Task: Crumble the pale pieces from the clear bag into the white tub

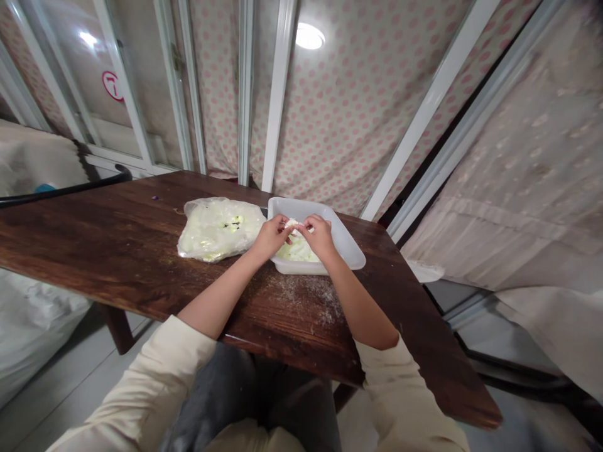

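Both of my hands meet over a white plastic tub (346, 248) on the table. My left hand (274, 235) and my right hand (318, 235) pinch a small whitish piece (293, 224) between their fingertips; its kind is too small to make out. Pale yellow-green pieces (299, 250) lie in the bottom of the tub beneath my fingers. Left of the tub, close to my left hand, sits a clear plastic bag (219, 229) full of pale yellowish-white stuff, with dark marks on its top.
The dark brown wooden table (188, 289) has whitish crumbs (306, 295) scattered in front of the tub. Behind it stand white-framed glass panes with a pink-dotted curtain (339, 113). A large whitish plastic bag (38, 326) rests at lower left.
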Motion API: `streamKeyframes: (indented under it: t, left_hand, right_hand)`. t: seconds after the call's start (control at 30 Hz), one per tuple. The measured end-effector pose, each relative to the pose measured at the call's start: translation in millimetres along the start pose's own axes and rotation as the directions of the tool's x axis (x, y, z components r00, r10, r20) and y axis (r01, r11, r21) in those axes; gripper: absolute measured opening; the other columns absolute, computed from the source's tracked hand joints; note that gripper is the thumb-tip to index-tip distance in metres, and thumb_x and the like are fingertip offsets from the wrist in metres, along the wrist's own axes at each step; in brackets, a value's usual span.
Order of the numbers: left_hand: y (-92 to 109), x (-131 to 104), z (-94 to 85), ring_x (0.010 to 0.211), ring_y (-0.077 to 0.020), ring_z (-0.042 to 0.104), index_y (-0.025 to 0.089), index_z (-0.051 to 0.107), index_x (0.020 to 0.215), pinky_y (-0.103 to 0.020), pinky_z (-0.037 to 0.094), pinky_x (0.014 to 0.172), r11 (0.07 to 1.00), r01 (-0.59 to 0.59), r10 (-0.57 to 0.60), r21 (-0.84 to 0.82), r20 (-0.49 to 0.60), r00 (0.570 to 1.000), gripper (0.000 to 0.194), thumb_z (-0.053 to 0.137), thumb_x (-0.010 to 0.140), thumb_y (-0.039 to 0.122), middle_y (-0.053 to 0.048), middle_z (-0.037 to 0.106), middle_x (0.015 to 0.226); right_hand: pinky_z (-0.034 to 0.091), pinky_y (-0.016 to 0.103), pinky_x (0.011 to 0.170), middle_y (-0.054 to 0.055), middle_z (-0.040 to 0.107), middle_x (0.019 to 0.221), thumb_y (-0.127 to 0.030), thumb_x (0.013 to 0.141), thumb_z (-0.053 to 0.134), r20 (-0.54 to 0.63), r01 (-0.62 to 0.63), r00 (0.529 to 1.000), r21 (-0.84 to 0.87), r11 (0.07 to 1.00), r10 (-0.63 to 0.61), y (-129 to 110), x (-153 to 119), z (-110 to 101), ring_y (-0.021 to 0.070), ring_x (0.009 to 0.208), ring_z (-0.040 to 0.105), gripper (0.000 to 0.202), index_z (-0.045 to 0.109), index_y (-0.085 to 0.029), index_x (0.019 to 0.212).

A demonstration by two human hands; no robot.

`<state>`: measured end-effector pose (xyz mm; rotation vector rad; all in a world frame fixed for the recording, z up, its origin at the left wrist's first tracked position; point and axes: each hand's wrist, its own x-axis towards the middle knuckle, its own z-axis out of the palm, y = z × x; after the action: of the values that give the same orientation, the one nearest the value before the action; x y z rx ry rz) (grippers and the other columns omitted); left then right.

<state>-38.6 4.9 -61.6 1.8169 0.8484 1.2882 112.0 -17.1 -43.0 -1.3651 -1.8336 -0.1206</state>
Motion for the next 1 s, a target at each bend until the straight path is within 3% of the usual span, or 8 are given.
streamKeyframes:
  t: [0.17,0.23,0.37,0.7,0.83,0.9,1.0]
  left_hand:
    - [4.1,-1.7,0.3,0.051,-0.0101,0.061,0.016,0.048,0.084,-0.020,0.045,0.050,1.000,0.016,-0.017,-0.023,-0.007,1.000,0.016,0.056,0.079,0.029,-0.002,0.065,0.071]
    - [4.3,-1.9,0.2,0.051,-0.0102,0.062,0.016,0.048,0.083,-0.020,0.046,0.050,1.000,0.008,-0.008,-0.025,-0.006,1.000,0.016,0.057,0.078,0.028,-0.001,0.064,0.071]
    - [1.9,-1.2,-0.2,0.051,-0.0099,0.061,0.016,0.048,0.083,-0.020,0.046,0.051,1.000,0.001,-0.001,-0.009,0.008,1.000,0.016,0.057,0.078,0.029,-0.001,0.064,0.069]
    - [1.4,-0.8,-0.4,0.051,-0.0099,0.060,0.016,0.054,0.085,-0.020,0.044,0.051,0.999,-0.027,0.025,0.032,0.048,0.999,0.016,0.054,0.079,0.031,0.000,0.061,0.064]
    - [2.1,-1.0,-0.1,0.050,-0.0092,0.059,0.016,0.051,0.082,-0.019,0.044,0.051,0.998,0.026,-0.023,0.048,-0.071,0.997,0.009,0.052,0.079,0.025,0.001,0.062,0.063]
    - [2.1,-0.9,-0.1,0.048,-0.0089,0.058,0.016,0.051,0.081,-0.019,0.044,0.050,0.998,0.040,-0.035,0.045,-0.111,0.993,0.008,0.052,0.079,0.023,0.001,0.062,0.062]
    - [2.3,-0.7,-0.1,0.047,-0.0090,0.058,0.016,0.052,0.084,-0.020,0.044,0.049,0.999,0.022,-0.020,0.032,-0.075,0.997,0.009,0.053,0.078,0.024,0.000,0.062,0.062]
  right_hand:
    - [0.027,0.034,0.082,0.005,0.062,0.101,-0.041,0.082,0.055,-0.010,-0.007,1.000,-0.003,1.000,0.007,-3.3,-2.7,-0.3,0.0224,0.098,0.050,0.024,0.061,-0.022,0.095]
    - [0.026,0.034,0.082,0.004,0.063,0.101,-0.037,0.085,0.053,0.038,0.035,0.999,0.001,0.999,-0.035,-4.0,-3.1,0.2,0.0220,0.100,0.050,0.019,0.062,-0.023,0.091]
    - [0.025,0.032,0.078,0.003,0.063,0.082,-0.032,0.089,0.046,0.051,0.079,0.996,-0.044,0.996,-0.077,-2.7,-2.7,1.4,0.0190,0.089,0.053,0.024,0.059,-0.019,0.073]
    - [0.022,0.030,0.069,0.001,0.060,0.068,-0.033,0.092,0.040,0.106,0.086,0.991,-0.085,0.993,-0.077,1.7,-1.3,4.4,0.0164,0.071,0.052,0.032,0.050,-0.018,0.065]
    - [0.024,0.029,0.070,-0.001,0.055,0.059,-0.040,0.091,0.040,0.088,0.010,0.996,-0.041,0.999,-0.006,3.1,-0.9,3.1,0.0144,0.064,0.050,0.039,0.048,-0.018,0.061]
    - [0.024,0.030,0.072,0.000,0.057,0.063,-0.042,0.091,0.039,0.047,-0.041,0.998,-0.054,0.998,0.043,2.9,-1.5,1.9,0.0162,0.070,0.052,0.040,0.051,-0.018,0.062]
    - [0.024,0.032,0.076,0.005,0.062,0.088,-0.043,0.090,0.039,0.004,-0.057,0.998,-0.088,0.994,0.058,0.7,-3.2,0.9,0.0218,0.092,0.050,0.034,0.061,-0.020,0.078]
